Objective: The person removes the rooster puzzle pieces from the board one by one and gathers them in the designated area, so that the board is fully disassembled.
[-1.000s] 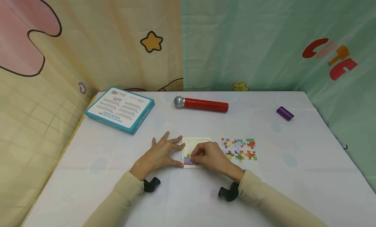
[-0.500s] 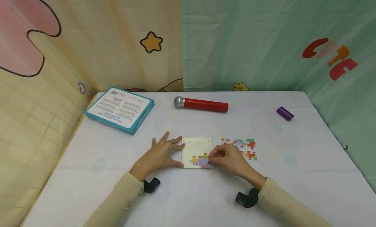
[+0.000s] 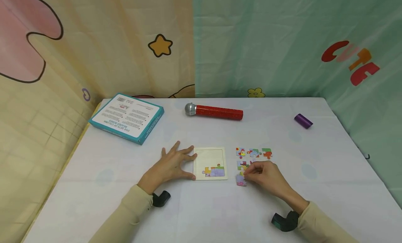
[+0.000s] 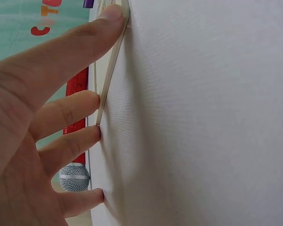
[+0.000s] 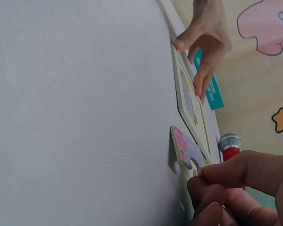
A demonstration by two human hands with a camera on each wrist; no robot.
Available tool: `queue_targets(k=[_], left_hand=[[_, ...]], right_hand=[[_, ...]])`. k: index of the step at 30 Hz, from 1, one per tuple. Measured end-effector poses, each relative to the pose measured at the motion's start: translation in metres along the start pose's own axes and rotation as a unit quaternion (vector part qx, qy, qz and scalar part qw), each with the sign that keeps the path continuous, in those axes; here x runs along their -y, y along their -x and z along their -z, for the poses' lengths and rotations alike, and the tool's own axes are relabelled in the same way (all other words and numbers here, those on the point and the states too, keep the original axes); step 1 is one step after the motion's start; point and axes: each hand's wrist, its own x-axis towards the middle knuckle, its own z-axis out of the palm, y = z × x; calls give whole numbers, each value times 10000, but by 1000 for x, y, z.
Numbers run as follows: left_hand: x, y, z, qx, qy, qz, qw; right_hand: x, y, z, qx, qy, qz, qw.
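Observation:
My left hand [image 3: 168,166] lies at the left side of a small cream puzzle tray [image 3: 208,157], its fingers spread. In the left wrist view the thumb [image 4: 112,13] and two fingertips meet the tray's edge. Joined puzzle pieces [image 3: 216,171], yellow and lilac, sit in the tray's lower right. To the right of the tray, my right hand [image 3: 265,175] pinches a lilac puzzle piece with pink flowers [image 3: 240,181]. The right wrist view shows that puzzle piece [image 5: 183,143] tilted, one edge near the tablecloth. Several loose puzzle pieces [image 3: 254,153] lie in rows beyond this hand, which partly covers them.
A teal and white box [image 3: 127,115] lies at the back left of the white-covered table [image 3: 194,215]. Behind the tray is a red toy microphone [image 3: 216,112] with a silver head. A purple cylinder [image 3: 303,121] lies at the back right.
My right hand has moved right, carrying the lilac puzzle piece from the tray's lower left past its right corner to beside the loose pieces. My left hand stays at the tray.

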Motion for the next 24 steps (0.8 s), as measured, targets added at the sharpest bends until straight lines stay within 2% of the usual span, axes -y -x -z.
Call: queue_targets(k=[6,24], left_hand=[[0,0,0,-19,-16,-32,10000],[-1,2,0,25,40,47,10000]], right_hand=[[1,1,5,62,325,4,9995],[6,-4,7,194,604,-66,9980]])
